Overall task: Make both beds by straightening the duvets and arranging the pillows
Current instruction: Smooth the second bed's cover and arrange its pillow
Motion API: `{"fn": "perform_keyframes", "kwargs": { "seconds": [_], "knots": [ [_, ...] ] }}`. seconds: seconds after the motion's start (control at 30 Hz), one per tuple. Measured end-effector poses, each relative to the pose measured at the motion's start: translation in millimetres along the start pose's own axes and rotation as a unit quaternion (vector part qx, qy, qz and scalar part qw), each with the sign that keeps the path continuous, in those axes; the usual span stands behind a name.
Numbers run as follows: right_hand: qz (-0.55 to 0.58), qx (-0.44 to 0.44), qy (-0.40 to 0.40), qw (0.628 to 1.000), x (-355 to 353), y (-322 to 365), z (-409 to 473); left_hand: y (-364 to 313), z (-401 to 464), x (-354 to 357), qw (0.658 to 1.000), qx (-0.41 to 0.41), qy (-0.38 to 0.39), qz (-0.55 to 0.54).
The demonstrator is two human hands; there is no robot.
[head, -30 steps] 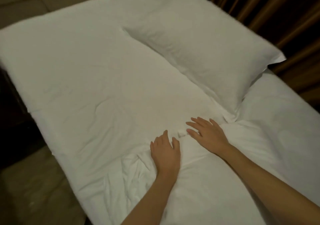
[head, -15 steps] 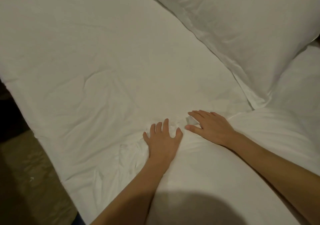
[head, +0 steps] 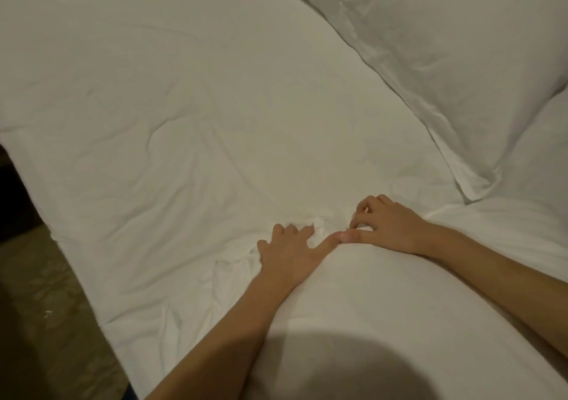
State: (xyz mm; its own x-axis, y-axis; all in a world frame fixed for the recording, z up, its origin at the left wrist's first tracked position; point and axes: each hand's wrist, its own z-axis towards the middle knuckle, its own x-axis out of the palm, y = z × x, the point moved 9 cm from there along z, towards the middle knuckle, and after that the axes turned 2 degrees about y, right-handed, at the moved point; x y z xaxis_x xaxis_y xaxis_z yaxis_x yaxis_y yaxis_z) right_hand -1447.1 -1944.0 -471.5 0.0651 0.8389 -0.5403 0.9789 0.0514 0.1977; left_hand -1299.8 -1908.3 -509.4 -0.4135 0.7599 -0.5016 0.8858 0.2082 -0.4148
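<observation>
Duvet (head: 190, 116): white, spread flat over the bed, filling most of the view ahead and to the left of both hands. Soft creases run across it; a bunched, rumpled patch sits directly under and beside the left hand.

Pillow (head: 445, 61): white, lying ahead and to the right of the right hand, its near corner just beyond that hand but apart from it.

Left hand (head: 290, 253): palm down on the duvet, fingertips curled into gathered fabric, gripping a small bunch.

Right hand (head: 385, 227): palm down beside the left, fingers bent and pinching at the cloth; its thumb tip touches the left thumb.

Bed edge (head: 76, 264): runs diagonally to the left of the left hand, the duvet draping over it.

Floor (head: 40, 322): dim, brownish, mottled, showing beyond that edge at lower left; a dark area lies further up the left border.

Shadow (head: 353, 369): rounded, on the bedding between the two forearms.
</observation>
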Motion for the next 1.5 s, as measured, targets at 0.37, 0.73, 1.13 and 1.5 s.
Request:
{"fn": "perform_keyframes", "kwargs": {
  "seconds": [0.37,0.73,1.13,1.5],
  "knots": [
    [0.129,-0.036,0.139,0.981,3.8,-19.5,-1.3,-4.2,0.2,7.1,0.987,0.025,0.114,-0.110],
    [0.059,0.029,0.066,0.996,8.2,-44.8,1.4,-24.0,-3.0,10.5,0.968,0.086,0.174,-0.158],
    [0.061,0.021,-0.029,0.998,-0.1,-31.2,-9.7,-14.4,-11.3,5.4,0.994,0.045,0.063,-0.075],
    [-0.008,0.003,-0.149,0.989,-19.0,-4.6,-27.9,-4.6,-25.4,-15.8,0.988,0.106,-0.063,-0.094]
  ]
}}
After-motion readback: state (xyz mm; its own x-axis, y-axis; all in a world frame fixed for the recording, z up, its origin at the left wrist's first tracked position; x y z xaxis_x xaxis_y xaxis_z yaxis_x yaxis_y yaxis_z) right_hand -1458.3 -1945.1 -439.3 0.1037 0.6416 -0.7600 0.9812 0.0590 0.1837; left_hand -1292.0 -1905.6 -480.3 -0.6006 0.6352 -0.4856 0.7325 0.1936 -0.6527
